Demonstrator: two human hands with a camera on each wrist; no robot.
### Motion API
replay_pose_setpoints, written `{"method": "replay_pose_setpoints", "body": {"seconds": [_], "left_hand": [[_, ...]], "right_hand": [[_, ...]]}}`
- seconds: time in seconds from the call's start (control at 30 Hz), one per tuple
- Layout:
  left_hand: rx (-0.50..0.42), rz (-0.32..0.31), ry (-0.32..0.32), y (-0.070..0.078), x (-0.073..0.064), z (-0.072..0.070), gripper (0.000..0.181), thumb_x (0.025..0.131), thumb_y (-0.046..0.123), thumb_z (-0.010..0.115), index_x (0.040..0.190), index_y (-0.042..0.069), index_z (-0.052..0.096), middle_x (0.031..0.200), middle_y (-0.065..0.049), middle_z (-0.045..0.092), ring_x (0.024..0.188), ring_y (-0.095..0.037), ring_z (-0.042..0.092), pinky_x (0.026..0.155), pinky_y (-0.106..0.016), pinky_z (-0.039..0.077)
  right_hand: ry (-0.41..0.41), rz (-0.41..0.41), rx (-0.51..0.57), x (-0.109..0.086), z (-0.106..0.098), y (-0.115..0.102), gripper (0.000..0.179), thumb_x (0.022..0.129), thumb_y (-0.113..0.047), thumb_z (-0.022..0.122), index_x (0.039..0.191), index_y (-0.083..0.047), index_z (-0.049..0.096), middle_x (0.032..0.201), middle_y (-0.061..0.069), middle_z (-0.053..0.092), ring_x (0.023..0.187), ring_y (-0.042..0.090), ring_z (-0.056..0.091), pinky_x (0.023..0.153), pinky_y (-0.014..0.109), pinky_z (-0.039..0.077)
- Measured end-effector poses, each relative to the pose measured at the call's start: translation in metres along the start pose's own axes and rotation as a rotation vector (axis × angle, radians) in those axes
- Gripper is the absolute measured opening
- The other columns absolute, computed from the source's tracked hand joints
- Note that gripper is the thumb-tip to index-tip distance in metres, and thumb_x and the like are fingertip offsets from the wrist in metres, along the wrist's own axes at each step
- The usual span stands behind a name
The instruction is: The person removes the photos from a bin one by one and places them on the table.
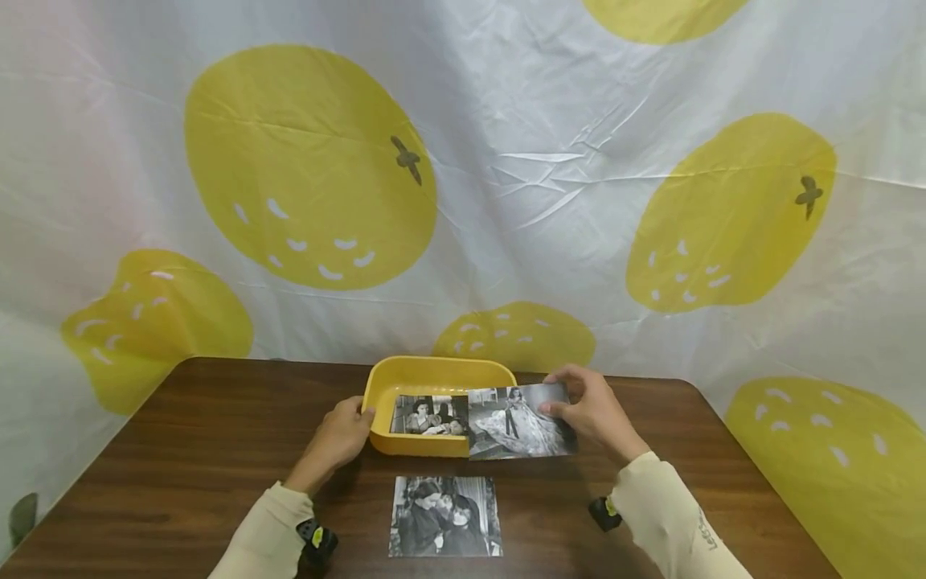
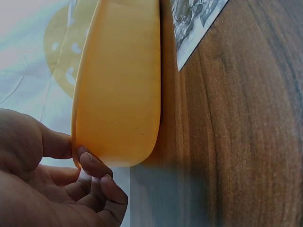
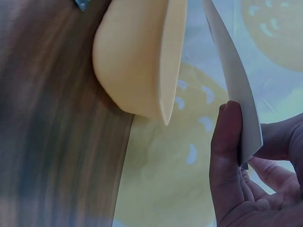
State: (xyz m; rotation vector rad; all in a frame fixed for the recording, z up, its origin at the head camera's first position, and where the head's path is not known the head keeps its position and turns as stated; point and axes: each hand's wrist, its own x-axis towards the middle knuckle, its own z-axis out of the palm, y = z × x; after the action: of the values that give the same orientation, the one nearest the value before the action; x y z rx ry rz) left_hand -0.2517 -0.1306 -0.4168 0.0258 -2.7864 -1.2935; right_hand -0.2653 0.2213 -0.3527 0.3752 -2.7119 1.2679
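A yellow plastic basin (image 1: pixel 434 368) stands toward the back of the table. My left hand (image 1: pixel 346 433) pinches its left rim between thumb and fingers, as the left wrist view also shows at the basin wall (image 2: pixel 118 94). A black-and-white photo (image 1: pixel 428 415) lies inside the basin. My right hand (image 1: pixel 593 406) pinches a second photo (image 1: pixel 517 422), a figure in a wide pale gown, and holds it over the basin's right front rim. Edge-on in the right wrist view, that photo (image 3: pixel 236 85) is slightly bent and apart from the basin. Its underside is hidden from the head view.
A third photo (image 1: pixel 444 517), of people huddled close together, lies flat on the brown wooden table (image 1: pixel 217 458) in front of the basin. A white curtain (image 1: pixel 506 241) printed with yellow fruit hangs behind the table's back edge. Each wrist wears a black camera.
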Motion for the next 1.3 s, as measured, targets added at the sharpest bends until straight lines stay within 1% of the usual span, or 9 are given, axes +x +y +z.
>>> {"method": "replay_pose_setpoints", "body": {"seconds": [0.27, 0.5, 0.77, 0.87, 0.97, 1.07, 1.17, 1.23, 1.3], "left_hand": [[-0.007, -0.011, -0.011, -0.001, 0.001, 0.000, 0.039, 0.098, 0.018, 0.045, 0.130, -0.004, 0.052, 0.104, -0.013, 0.065, 0.089, -0.023, 0.058, 0.078, -0.045, 0.046], [-0.007, -0.004, -0.007, -0.001, 0.003, 0.001, 0.039, 0.099, 0.018, 0.044, 0.130, -0.006, 0.051, 0.103, -0.014, 0.065, 0.089, -0.023, 0.058, 0.078, -0.045, 0.046], [-0.009, -0.006, -0.017, -0.002, 0.002, 0.001, 0.040, 0.099, 0.018, 0.044, 0.130, -0.006, 0.050, 0.101, -0.013, 0.064, 0.086, -0.022, 0.057, 0.076, -0.043, 0.046], [-0.004, -0.010, -0.021, -0.002, 0.002, 0.000, 0.040, 0.099, 0.019, 0.044, 0.131, -0.005, 0.050, 0.103, -0.013, 0.064, 0.089, -0.022, 0.058, 0.078, -0.044, 0.046], [0.002, -0.019, -0.025, -0.001, 0.001, 0.000, 0.041, 0.099, 0.019, 0.044, 0.132, -0.005, 0.049, 0.107, -0.014, 0.064, 0.093, -0.024, 0.058, 0.080, -0.046, 0.046], [0.006, -0.024, -0.024, 0.000, 0.000, 0.000, 0.041, 0.099, 0.020, 0.044, 0.132, -0.004, 0.049, 0.110, -0.016, 0.063, 0.097, -0.026, 0.058, 0.081, -0.048, 0.045], [0.007, -0.028, -0.027, 0.000, 0.000, 0.000, 0.041, 0.099, 0.020, 0.044, 0.133, -0.004, 0.049, 0.113, -0.017, 0.063, 0.101, -0.029, 0.058, 0.082, -0.049, 0.045], [0.007, -0.030, -0.028, 0.000, 0.000, 0.000, 0.041, 0.099, 0.020, 0.044, 0.133, -0.003, 0.049, 0.114, -0.018, 0.062, 0.103, -0.030, 0.058, 0.083, -0.050, 0.045], [0.001, -0.030, -0.028, 0.000, 0.000, 0.000, 0.041, 0.099, 0.020, 0.044, 0.133, -0.003, 0.049, 0.115, -0.018, 0.062, 0.104, -0.030, 0.057, 0.084, -0.050, 0.044]], "right_hand": [[0.015, 0.012, -0.030, -0.032, -0.012, 0.012, 0.031, 0.073, -0.004, 0.079, 0.099, -0.006, 0.063, 0.096, 0.012, 0.066, 0.086, 0.023, 0.063, 0.067, 0.032, 0.048], [-0.023, 0.068, 0.043, -0.055, -0.019, 0.026, 0.035, 0.071, -0.004, 0.080, 0.102, -0.004, 0.062, 0.096, 0.015, 0.067, 0.084, 0.022, 0.062, 0.063, 0.032, 0.048], [-0.041, 0.093, 0.020, -0.075, -0.015, 0.044, 0.036, 0.069, -0.004, 0.081, 0.099, -0.004, 0.061, 0.092, 0.012, 0.066, 0.079, 0.019, 0.061, 0.061, 0.030, 0.047], [-0.027, 0.125, -0.020, -0.079, -0.010, 0.048, 0.033, 0.068, 0.000, 0.081, 0.095, -0.006, 0.062, 0.091, 0.011, 0.066, 0.076, 0.019, 0.060, 0.060, 0.030, 0.046], [-0.002, 0.146, -0.100, -0.082, -0.005, 0.050, 0.032, 0.067, 0.000, 0.081, 0.091, -0.010, 0.063, 0.088, 0.008, 0.065, 0.073, 0.017, 0.057, 0.059, 0.031, 0.045], [0.013, 0.148, -0.193, -0.084, -0.001, 0.052, 0.033, 0.065, -0.005, 0.084, 0.088, -0.014, 0.063, 0.080, 0.004, 0.062, 0.069, 0.016, 0.053, 0.058, 0.031, 0.042], [0.015, 0.147, -0.260, -0.085, 0.001, 0.054, 0.034, 0.063, -0.009, 0.086, 0.088, -0.017, 0.064, 0.068, 0.001, 0.054, 0.062, 0.016, 0.047, 0.053, 0.031, 0.037], [0.009, 0.150, -0.298, -0.086, 0.003, 0.056, 0.034, 0.063, -0.011, 0.086, 0.088, -0.018, 0.064, 0.065, 0.001, 0.049, 0.059, 0.016, 0.044, 0.052, 0.032, 0.034], [0.010, 0.146, -0.350, -0.087, 0.004, 0.058, 0.034, 0.063, -0.015, 0.087, 0.087, -0.021, 0.064, 0.066, 0.001, 0.051, 0.061, 0.016, 0.046, 0.053, 0.034, 0.035]]}}
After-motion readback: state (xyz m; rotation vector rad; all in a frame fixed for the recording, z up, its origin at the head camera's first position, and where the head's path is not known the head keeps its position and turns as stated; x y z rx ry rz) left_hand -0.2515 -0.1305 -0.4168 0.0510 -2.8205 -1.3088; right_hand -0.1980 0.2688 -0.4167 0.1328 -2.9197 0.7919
